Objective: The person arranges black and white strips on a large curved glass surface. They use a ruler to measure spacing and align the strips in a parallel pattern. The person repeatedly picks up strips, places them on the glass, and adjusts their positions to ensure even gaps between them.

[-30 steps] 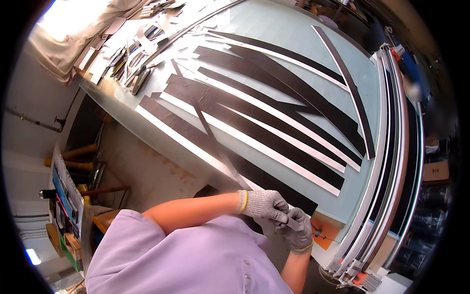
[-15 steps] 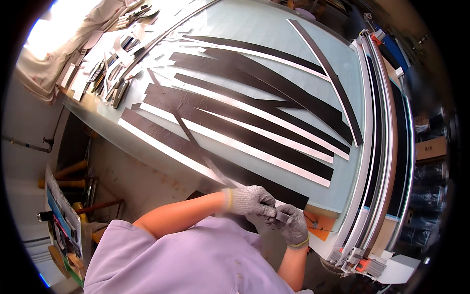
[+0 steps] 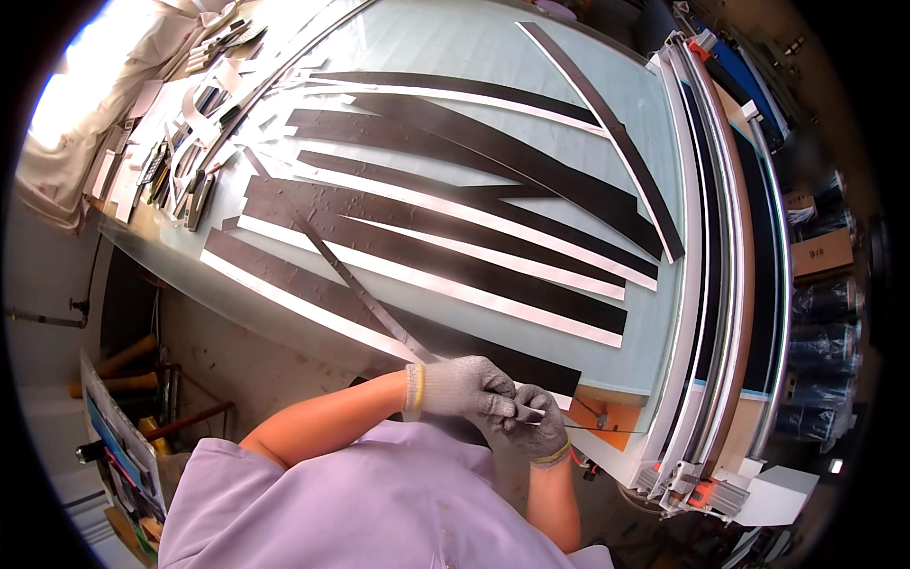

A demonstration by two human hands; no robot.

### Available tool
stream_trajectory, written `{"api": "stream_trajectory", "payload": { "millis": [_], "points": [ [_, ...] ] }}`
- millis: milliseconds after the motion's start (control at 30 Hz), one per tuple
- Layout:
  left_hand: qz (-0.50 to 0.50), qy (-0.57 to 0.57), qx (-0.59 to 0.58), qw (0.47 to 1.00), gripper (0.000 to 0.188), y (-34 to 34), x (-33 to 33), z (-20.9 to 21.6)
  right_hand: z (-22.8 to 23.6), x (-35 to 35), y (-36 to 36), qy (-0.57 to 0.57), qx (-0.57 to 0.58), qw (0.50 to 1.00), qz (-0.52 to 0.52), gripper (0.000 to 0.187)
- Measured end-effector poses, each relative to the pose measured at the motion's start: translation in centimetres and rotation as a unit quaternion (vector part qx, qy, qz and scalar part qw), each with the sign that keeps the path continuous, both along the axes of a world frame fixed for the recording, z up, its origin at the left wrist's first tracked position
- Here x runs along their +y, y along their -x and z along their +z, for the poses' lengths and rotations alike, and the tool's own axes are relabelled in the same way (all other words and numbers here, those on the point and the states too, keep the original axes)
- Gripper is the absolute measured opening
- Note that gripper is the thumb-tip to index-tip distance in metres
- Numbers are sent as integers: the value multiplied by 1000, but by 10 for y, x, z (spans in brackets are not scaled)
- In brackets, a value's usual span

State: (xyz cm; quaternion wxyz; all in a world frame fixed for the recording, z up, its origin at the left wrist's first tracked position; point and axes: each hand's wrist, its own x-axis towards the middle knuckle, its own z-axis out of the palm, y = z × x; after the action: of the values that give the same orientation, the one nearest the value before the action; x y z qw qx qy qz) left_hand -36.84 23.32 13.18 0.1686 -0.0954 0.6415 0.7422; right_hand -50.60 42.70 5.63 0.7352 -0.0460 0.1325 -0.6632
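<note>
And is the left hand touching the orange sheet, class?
Apart: the head view shows the right hand between the left hand and the orange sheet.

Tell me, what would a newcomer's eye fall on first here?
Probably the long black strips, several edged in white, spread across the middle of the pale table. Next, at its near edge, the gloved left hand and right hand, close together with a small grey piece between them. Long metal rails stand out along the table's right side.

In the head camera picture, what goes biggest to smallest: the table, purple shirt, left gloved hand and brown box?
1. Table
2. Purple shirt
3. Left gloved hand
4. Brown box, smallest here, though it looks farther away
</note>
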Motion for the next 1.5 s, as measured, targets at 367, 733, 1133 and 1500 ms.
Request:
{"api": "stream_trajectory", "payload": {
  "millis": [367,733,1133,1500],
  "points": [
    [15,-2,-48,999,26,8,-4,2,23,-6,7,-55,117,992,-14,62],
    [32,208,44,977,40,27,-8,-7,11,17,44,-200,430,878,-66,35],
    [286,332,-79,896,45,-40,-25,-33,-94,155,296,-391,785,291,-381,49],
    [525,517,-84,671,39,-225,-80,-58,-108,-38,148,-376,848,276,-252,25]
  ]
}}
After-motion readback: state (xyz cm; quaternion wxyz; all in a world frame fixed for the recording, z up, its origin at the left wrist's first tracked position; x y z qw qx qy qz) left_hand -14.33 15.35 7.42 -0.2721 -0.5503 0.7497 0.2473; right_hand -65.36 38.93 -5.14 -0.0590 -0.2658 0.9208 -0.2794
